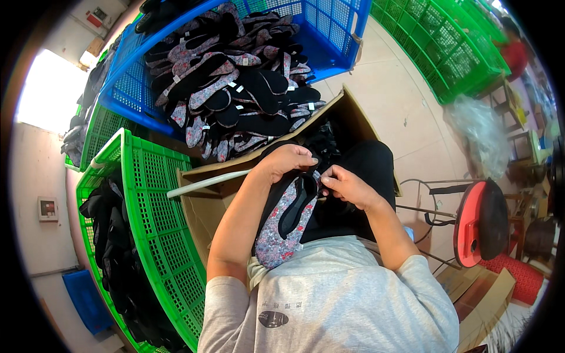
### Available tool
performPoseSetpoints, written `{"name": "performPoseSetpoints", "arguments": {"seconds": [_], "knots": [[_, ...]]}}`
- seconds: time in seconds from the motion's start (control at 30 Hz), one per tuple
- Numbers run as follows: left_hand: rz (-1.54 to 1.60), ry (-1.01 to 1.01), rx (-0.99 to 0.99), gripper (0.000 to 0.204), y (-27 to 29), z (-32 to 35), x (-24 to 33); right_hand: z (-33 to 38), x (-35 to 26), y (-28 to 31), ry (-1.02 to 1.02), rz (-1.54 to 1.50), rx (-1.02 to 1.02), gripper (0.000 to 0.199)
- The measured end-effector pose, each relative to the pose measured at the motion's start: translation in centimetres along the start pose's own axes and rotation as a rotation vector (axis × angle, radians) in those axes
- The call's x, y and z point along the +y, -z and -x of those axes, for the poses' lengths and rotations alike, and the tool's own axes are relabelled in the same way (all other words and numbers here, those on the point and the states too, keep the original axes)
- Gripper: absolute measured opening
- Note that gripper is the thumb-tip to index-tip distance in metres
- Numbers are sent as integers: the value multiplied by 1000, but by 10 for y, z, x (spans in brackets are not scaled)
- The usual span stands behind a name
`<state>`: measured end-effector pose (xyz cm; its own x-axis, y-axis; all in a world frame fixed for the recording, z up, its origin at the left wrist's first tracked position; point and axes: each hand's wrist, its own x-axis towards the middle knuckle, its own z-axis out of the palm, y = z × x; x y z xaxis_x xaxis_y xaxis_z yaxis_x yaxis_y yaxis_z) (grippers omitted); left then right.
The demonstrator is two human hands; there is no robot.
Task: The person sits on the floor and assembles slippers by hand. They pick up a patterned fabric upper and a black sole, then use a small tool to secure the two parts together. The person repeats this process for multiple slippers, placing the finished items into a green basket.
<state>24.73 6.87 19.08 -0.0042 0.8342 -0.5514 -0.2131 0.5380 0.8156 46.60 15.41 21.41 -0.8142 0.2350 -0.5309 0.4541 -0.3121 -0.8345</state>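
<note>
A grey floral slipper (272, 236) with a black lining lies over my lap, its toe toward my shirt and its heel away from me. At the heel, my right hand (351, 188) pinches the slipper's edge between thumb and fingers. My left hand (287, 162) is closed just beyond the heel, thumb against fingertips; what it pinches is too small to make out. Black material lies under and beside the slipper, hard to tell from my dark trousers (369, 167). An open cardboard box (353, 115) stands in front of me with black items inside.
A blue crate (329, 59) heaped with floral and black slippers (226, 88) stands ahead. At left is a green crate (159, 235) holding black pieces (115, 247). More green crates (435, 50), a clear plastic bag (479, 135) and a red-and-black round stool (471, 223) are at right.
</note>
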Motion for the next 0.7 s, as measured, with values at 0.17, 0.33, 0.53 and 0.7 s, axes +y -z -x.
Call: {"name": "performPoseSetpoints", "arguments": {"seconds": [0.17, 0.33, 0.53, 0.7], "knots": [[-4, 10, 14, 16, -2, -1, 1, -7, 1, -3, 21, 32, -3, 14], [-1, 3, 35, 16, -6, 0, 2, -9, -2, -4, -1, 7, -6, 14], [-12, 10, 61, 16, -5, -3, -1, -13, -5, -2, -40, 2, -21, 14], [-31, 20, 80, 15, -10, -3, 0, -17, -2, -1, -61, -23, -27, 14]]}}
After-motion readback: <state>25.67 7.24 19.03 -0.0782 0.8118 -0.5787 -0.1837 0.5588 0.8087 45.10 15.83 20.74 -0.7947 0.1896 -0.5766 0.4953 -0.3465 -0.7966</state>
